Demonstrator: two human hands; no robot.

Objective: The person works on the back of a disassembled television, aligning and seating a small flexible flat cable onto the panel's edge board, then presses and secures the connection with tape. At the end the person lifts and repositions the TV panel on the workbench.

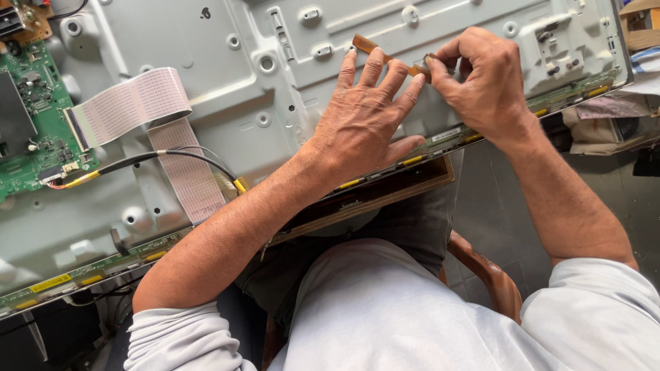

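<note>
The back panel (385, 27) is plain pale grey, the circuit board (41, 130) green, the wide ribbon cable (130, 103) white with fine pinkish stripes, and the little flex strip (368, 47) amber-orange.

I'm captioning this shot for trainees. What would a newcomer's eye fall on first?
Both hands at upper centre: the left hand spread flat on the grey metal back panel, the right hand pinching a thin amber flex strip. Next, the wide white ribbon cable looping to the green circuit board at left.
</note>
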